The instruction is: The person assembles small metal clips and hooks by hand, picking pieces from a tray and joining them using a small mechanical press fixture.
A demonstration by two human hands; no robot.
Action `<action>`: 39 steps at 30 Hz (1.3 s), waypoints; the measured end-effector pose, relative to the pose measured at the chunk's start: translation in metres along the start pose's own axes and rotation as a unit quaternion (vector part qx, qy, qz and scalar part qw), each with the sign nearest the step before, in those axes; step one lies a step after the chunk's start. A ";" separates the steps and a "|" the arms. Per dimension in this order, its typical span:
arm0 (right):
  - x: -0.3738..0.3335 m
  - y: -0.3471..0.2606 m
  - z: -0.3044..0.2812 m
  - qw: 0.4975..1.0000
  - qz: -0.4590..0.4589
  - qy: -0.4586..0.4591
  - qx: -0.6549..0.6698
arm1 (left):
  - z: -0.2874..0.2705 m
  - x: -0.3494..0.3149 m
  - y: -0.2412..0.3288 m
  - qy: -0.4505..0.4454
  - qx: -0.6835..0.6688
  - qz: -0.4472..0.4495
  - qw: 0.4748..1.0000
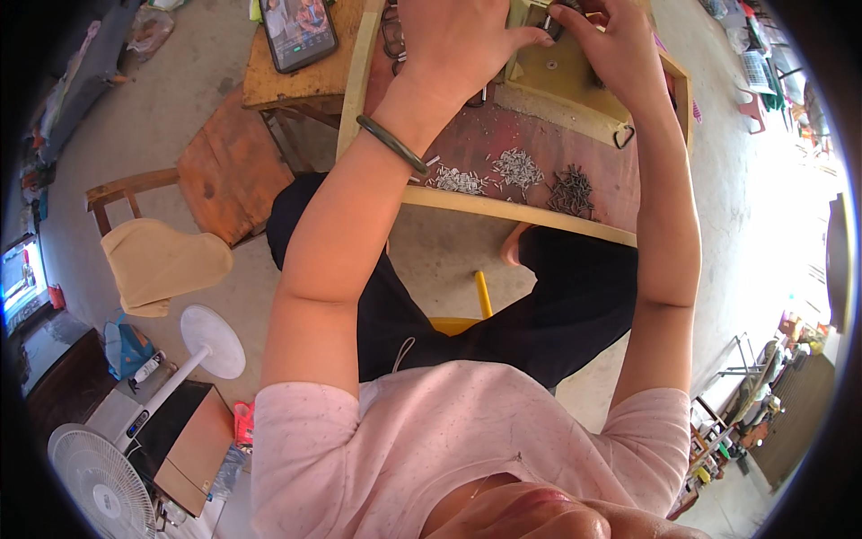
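My right hand (618,40) pinches a dark metal carabiner (554,22) between thumb and fingers at the top edge, over a yellowish-green metal fixture (561,76). Just left of it is my left hand (458,40), its thumb stretched toward the carabiner; the other fingers are cut off by the picture's edge. A loose dark carabiner (623,136) lies below my right wrist. More dark carabiners (392,40) sit left of my left hand. Along the near side of the reddish work table (476,135) are two piles of small silver pins (518,169) and a pile of dark pins (570,191).
A raised wooden rim (503,214) edges the work table. A phone (299,31) lies on a wooden side table (269,85) at the left. Beyond are a chair with a tan cover (162,260) and a white fan (103,494). A yellow stool (449,325) shows beneath me.
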State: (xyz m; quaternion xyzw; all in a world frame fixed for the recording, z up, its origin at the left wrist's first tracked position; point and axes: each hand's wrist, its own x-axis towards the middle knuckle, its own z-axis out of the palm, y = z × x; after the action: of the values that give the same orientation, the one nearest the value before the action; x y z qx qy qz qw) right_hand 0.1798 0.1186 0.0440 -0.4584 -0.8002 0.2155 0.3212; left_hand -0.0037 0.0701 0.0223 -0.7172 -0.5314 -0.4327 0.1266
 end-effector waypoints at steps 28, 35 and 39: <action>-0.072 -0.047 0.067 0.943 -0.259 -0.191 -0.085 | -0.049 -0.017 -0.016 0.148 -0.285 -0.188 0.928; -0.088 -0.057 0.081 0.909 -0.318 -0.217 -0.160 | -0.051 -0.025 -0.019 0.116 -0.312 -0.145 0.932; -0.083 -0.049 0.084 0.902 -0.362 -0.185 -0.146 | -0.057 -0.027 -0.009 0.079 -0.349 -0.150 0.922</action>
State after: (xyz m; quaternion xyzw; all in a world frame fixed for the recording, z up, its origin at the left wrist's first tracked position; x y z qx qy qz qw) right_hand 0.1221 0.0179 -0.0098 -0.1308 -0.9785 0.0456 0.1528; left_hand -0.0406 0.0201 0.0333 -0.5916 -0.4360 -0.6599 -0.1564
